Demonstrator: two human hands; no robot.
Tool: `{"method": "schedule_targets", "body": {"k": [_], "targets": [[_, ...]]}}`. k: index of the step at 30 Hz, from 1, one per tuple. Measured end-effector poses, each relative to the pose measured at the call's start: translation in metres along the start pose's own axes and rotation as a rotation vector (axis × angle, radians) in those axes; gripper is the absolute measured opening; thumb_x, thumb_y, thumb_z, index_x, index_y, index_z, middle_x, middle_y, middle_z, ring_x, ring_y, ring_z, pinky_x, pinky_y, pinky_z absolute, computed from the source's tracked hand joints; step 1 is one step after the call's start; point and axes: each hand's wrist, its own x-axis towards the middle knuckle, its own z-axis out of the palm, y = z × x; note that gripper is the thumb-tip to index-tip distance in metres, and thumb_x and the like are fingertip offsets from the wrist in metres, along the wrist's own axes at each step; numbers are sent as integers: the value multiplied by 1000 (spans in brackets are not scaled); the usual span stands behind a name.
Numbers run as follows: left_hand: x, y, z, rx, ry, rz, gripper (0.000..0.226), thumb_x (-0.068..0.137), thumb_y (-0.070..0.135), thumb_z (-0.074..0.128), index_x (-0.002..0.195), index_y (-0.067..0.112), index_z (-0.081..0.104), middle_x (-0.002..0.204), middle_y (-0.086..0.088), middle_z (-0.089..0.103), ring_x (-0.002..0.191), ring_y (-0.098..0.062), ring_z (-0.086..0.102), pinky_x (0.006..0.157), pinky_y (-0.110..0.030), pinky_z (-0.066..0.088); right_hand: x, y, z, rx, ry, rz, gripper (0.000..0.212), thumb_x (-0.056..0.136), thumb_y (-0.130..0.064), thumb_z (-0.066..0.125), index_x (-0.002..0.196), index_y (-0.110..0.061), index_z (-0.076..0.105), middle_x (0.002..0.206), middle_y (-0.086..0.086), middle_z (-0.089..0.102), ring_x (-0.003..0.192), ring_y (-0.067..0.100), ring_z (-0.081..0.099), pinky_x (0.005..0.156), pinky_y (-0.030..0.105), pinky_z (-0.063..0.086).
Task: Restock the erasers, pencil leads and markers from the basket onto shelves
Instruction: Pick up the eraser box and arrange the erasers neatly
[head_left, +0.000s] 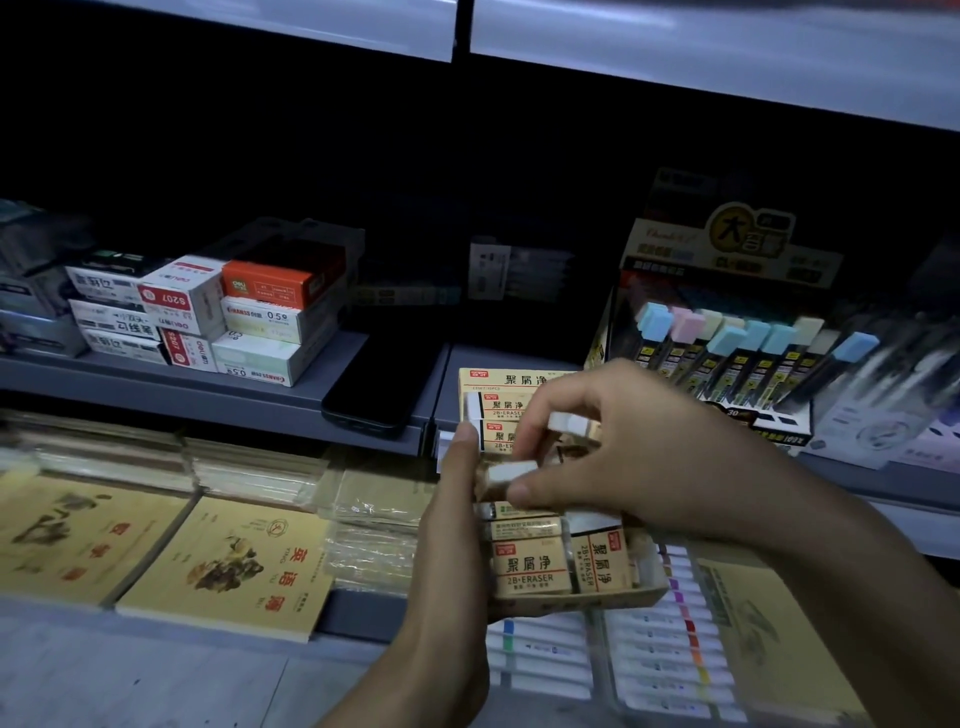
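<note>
Currently mid-task, est. L hand (452, 525) grip wraps a part-full eraser tray (566, 577), held just below the shelf's eraser box (498, 395). R hand (623, 441) grip pinches loose erasers (511, 473) above the tray. Judged: erasers underway; leads and markers outstanding; basket not visible.
</note>
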Motion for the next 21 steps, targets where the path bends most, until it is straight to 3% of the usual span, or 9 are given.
{"method": "schedule_targets", "body": {"k": [3, 6, 9, 12, 15, 21], "targets": [[2, -2, -1, 29, 12, -6, 51, 98, 64, 43, 118, 28, 73, 105, -14, 79, 94, -34, 78, 80, -54, 63, -1, 2, 0, -32, -78, -43, 23, 72, -44, 89, 87, -35, 74, 88, -25, 69, 79, -9, 64, 60, 18, 48], [6, -6, -5, 45, 33, -18, 47, 96, 55, 48, 117, 19, 69, 103, -18, 78, 91, -35, 77, 64, -41, 61, 3, 3, -5, 17, -113, -27, 21, 76, -54, 82, 88, -37, 78, 92, -23, 71, 87, -7, 66, 79, 29, 55], [7, -7, -5, 20, 36, -43, 45, 96, 52, 50, 115, 14, 67, 97, -14, 78, 82, -30, 77, 62, -38, 60, 11, 5, -10, 28, 73, 36, 19, 82, -54, 76, 83, -35, 79, 94, -21, 74, 90, -4, 66, 87, 36, 56], [8, -7, -5, 9, 49, -62, 43, 94, 52, 52, 112, 16, 67, 93, -10, 78, 81, -29, 76, 63, -40, 61, 23, 8, -3, -179, 123, 77, 17, 78, -52, 83, 88, -40, 77, 107, -21, 70, 93, -2, 63, 86, 36, 57], [8, -5, -5, 12, 57, -71, 42, 91, 52, 53, 113, 20, 70, 100, -15, 78, 92, -35, 77, 64, -43, 62, 34, 8, 6, -316, 36, 44, 36, 69, -58, 87, 99, -47, 71, 112, -19, 66, 99, 4, 63, 85, 39, 57], [10, -4, -5, 4, 79, -98, 42, 90, 54, 54, 111, 21, 72, 99, -12, 79, 87, -32, 77, 61, -40, 60, 42, 6, 7, -428, 18, -20, 36, 71, -56, 86, 100, -43, 70, 97, -14, 67, 90, 6, 61, 81, 38, 55]]}}
